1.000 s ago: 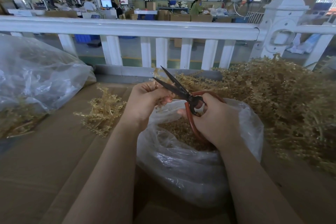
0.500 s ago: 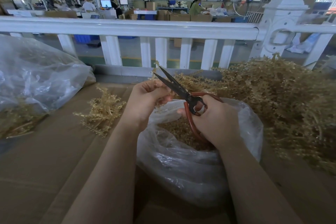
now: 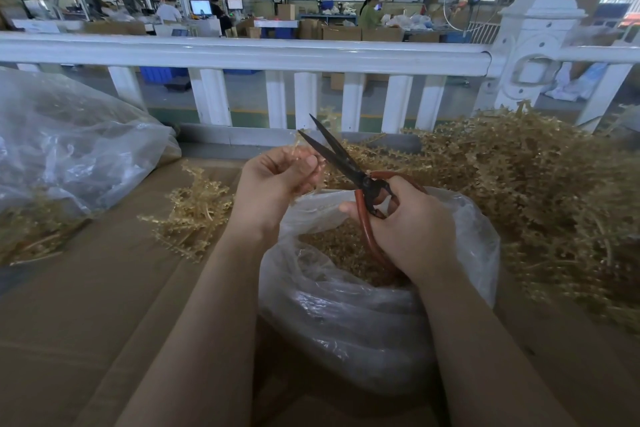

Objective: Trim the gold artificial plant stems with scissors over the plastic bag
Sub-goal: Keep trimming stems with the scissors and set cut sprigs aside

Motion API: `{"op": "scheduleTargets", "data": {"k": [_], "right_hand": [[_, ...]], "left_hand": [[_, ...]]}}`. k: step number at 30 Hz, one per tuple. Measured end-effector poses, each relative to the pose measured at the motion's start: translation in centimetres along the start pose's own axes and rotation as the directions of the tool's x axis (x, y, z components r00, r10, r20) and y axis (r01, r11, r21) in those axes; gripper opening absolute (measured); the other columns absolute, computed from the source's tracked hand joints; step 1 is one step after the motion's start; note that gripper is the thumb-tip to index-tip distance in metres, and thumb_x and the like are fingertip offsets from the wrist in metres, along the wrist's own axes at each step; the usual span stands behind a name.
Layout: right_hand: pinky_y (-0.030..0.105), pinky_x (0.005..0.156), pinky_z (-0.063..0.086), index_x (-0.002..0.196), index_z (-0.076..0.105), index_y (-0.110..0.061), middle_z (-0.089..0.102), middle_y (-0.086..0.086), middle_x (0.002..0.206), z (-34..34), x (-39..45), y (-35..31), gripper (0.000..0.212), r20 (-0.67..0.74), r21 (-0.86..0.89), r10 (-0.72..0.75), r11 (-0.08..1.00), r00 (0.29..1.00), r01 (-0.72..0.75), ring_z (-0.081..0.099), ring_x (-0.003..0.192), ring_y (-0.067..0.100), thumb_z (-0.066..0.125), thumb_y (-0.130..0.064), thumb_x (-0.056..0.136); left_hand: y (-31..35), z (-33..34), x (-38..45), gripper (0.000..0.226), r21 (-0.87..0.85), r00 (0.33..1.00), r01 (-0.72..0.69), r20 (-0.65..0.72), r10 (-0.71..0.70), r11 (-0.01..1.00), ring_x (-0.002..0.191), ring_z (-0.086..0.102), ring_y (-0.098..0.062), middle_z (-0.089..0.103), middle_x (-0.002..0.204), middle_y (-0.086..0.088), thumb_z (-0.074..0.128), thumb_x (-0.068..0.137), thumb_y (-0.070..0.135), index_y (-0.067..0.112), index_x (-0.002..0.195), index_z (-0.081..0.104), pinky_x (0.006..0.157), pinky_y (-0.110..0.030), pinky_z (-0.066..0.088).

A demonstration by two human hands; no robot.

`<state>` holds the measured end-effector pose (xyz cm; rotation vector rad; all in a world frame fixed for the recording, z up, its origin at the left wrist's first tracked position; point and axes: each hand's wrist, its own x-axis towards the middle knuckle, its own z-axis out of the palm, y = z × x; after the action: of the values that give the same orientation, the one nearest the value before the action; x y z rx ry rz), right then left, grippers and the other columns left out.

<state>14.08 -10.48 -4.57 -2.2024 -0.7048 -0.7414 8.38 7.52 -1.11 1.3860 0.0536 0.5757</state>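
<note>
We count two hands, one pair of scissors [image 3: 349, 166] and two plastic bags. Our left hand [image 3: 273, 184] pinches a gold stem [image 3: 304, 149] above the near bag [image 3: 346, 315]; our right hand [image 3: 412, 222] clasps the red handles, blades parted just beside the stem. Since a second ago, the blades stand steeper.

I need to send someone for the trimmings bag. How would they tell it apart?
Start at the white railing; the plastic bag sits below it, between the person's forearms. Unlike the bag at far left, it gapes open under the scissors.
</note>
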Motion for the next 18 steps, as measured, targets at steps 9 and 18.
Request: {"op": "scheduleTargets", "data": {"k": [9,18], "right_hand": [[0.03,0.064,0.054,0.091,0.063,-0.024,0.051,-0.019,0.07,-0.2,0.2,-0.1,0.058,0.073,-0.03,0.006,1.0,0.997,-0.004,0.055,0.071,0.006,0.057,-0.079,0.075],[0.031,0.056,0.051,0.077,0.059,-0.02,0.056,-0.012,0.064,-0.2,0.1,-0.1,0.06,0.024,-0.085,-0.021,0.996,0.999,0.023,0.055,0.062,0.01,0.055,-0.08,0.076]], "left_hand": [[0.1,0.0,-0.2,0.032,0.001,0.993,0.028,0.11,-0.028,1.0,0.061,0.056,-0.011,0.066,0.067,-0.002,0.058,0.094,0.002,0.019,0.073,0.075,0.062,-0.019,0.047],[0.2,0.9,-0.4,0.033,0.004,0.989,0.084,0.123,-0.084,0.996,0.062,0.055,-0.011,0.066,0.067,-0.001,0.055,0.096,0.001,0.016,0.072,0.071,0.067,-0.025,0.043]]}}
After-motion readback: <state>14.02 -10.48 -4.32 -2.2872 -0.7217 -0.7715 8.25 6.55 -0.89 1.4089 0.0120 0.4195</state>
